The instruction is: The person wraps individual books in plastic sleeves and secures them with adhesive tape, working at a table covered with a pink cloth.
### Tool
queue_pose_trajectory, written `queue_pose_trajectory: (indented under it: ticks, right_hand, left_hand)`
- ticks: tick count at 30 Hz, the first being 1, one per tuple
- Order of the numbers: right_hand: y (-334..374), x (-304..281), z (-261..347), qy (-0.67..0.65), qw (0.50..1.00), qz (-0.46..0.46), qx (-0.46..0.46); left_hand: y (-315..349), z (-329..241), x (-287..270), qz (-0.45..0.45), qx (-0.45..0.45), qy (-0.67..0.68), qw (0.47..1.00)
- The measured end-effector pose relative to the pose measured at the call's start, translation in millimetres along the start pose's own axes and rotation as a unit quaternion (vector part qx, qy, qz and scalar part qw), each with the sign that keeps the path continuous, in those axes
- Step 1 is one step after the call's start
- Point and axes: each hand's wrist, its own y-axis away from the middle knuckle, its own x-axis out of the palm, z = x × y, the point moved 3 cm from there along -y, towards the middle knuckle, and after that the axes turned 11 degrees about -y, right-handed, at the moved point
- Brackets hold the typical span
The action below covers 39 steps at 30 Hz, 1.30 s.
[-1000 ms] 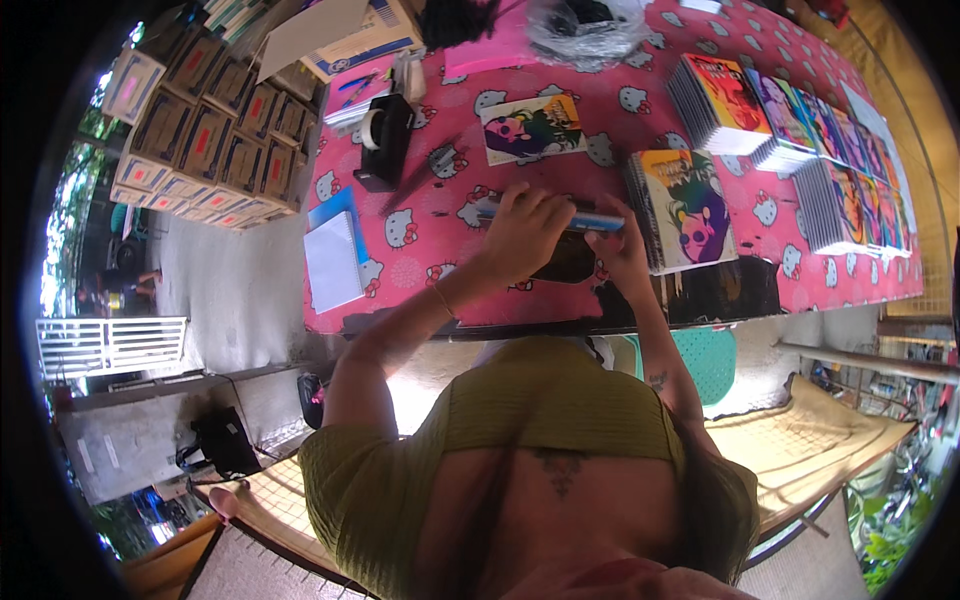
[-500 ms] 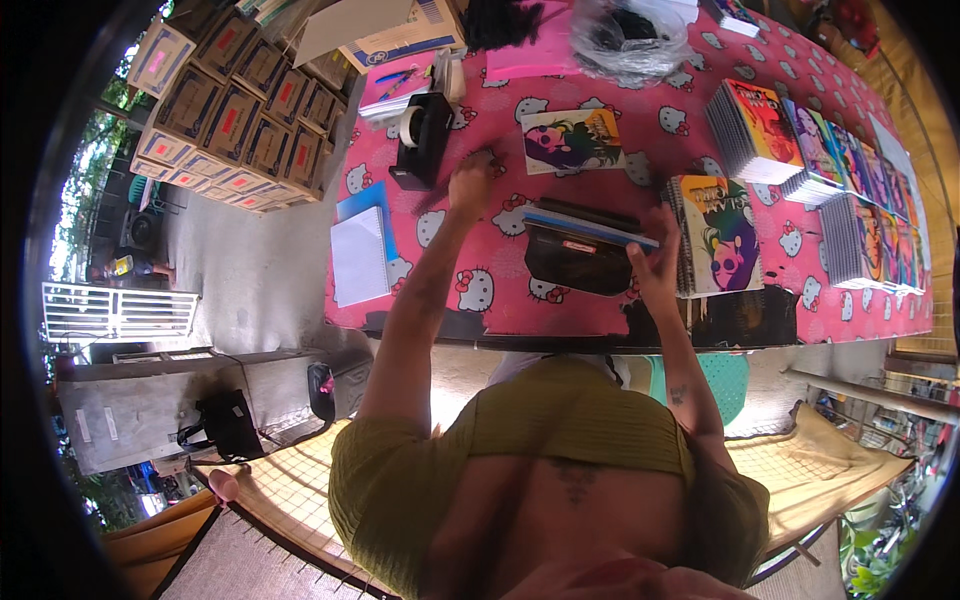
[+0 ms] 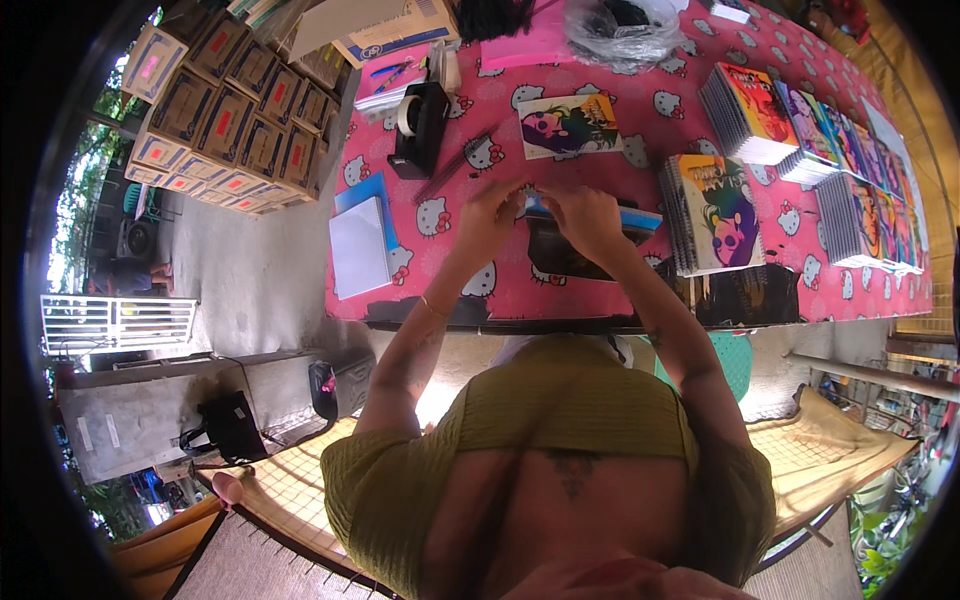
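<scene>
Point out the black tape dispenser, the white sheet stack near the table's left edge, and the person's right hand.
black tape dispenser [image 3: 420,125], head view, on its dark body below the tape roll.
white sheet stack [image 3: 358,247], head view, on the middle of the top sheet.
right hand [image 3: 585,215], head view, on the back of the hand.

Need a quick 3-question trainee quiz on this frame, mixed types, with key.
1. True or false: both hands, left hand and right hand, meet over the dark flat packet with a blue edge.
2. What stands left of the hands on the pink tablecloth? A) a black tape dispenser B) a kettle C) a lamp
3. Fill in: the white sheet stack lies on the person's ____ side.

Key: 1 true; 2 A, the tape dispenser; 3 left.
</scene>
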Motion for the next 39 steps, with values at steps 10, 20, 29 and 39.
queue_pose_trajectory:
  ticks: [10,20,29,39]
  right_hand:
    - [-2.1,-7.7,10.4,-0.053,0.998,0.022,0.028]
    - [1.0,-4.5,4.5,-0.056,0.998,0.022,0.005]
    - [0.7,-12.3,8.5,-0.085,0.995,0.047,0.014]
    - [14.5,-25.9,12.3,0.034,0.994,-0.052,-0.087]
  left_hand:
    - [19.0,-1.2,-2.0,-0.074,0.008,-0.013,0.997]
    - [11.8,1.0,3.5,-0.053,0.070,-0.015,0.996]
    - [-6.0,1.7,-4.1,0.058,0.168,-0.076,0.981]
    - [-16.7,2.8,-5.9,0.083,0.181,-0.103,0.975]
